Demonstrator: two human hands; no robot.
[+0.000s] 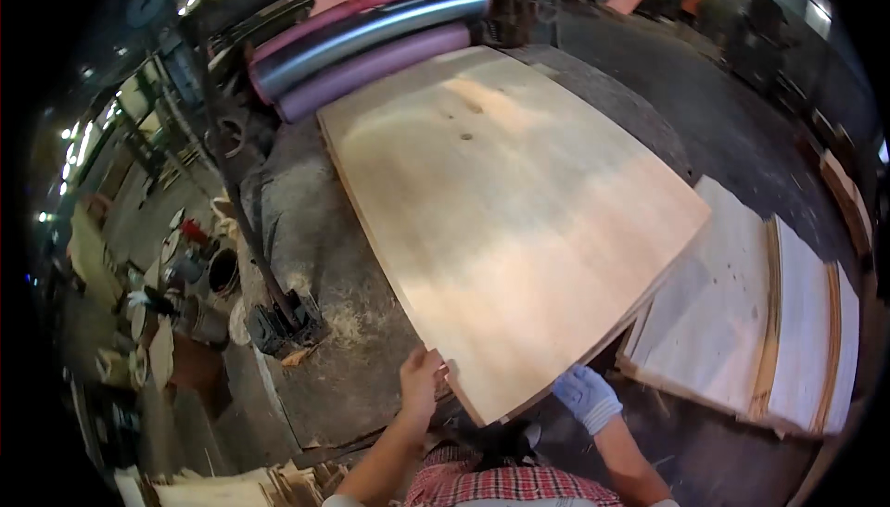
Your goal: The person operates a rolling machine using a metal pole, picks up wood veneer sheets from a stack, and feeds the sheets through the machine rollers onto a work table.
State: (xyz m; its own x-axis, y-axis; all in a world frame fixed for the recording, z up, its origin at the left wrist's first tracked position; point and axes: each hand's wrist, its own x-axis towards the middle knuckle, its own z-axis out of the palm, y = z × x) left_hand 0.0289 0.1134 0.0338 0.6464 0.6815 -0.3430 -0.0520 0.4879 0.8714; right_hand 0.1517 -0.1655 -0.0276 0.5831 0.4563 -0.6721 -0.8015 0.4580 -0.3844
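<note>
A large pale wood veneer sheet [514, 229] with a few dark knots lies before me, on top of what look like further sheets. Its far end lies close to the rollers. My bare left hand [419, 383] grips the sheet's left edge close to the nearest corner. In a white knitted glove, my right hand [587, 398] holds the near right edge, with its fingertips at the rim. The sheet's near corner juts out between both hands, towards my red checked clothing. How many layers are in my grasp cannot be told.
Beyond the sheet lies a shiny metal roller [375, 38] between pink and purple rollers [375, 76]. A dark pole in a block base [286, 323] stands left on the worn grey surface [327, 229]. Stacked veneer [702, 305] lies right; buckets [224, 270] and scraps clutter the left floor.
</note>
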